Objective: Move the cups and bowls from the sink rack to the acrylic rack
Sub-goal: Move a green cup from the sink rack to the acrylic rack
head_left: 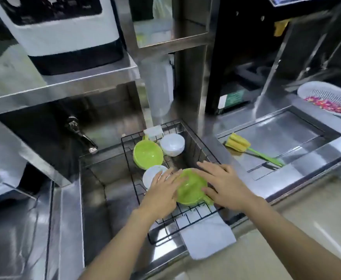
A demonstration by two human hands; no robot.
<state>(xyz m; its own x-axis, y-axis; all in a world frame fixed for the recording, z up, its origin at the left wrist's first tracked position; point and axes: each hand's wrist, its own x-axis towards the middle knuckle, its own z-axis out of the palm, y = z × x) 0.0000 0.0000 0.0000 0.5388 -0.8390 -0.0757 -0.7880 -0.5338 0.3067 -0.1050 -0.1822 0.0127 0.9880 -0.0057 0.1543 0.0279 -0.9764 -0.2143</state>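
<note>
Our left hand (161,190) and right hand (224,186) lie with fingers spread against either side of the near green bowl (192,188), cupping it but not yet lifting, we judge. It sits at the front of the black wire sink rack (187,217), beside a white bowl (152,174); a second green bowl (147,153) and white bowl (172,144) wait behind. The acrylic rack is out of view. Next, we should firm both palms and lift it clear.
</note>
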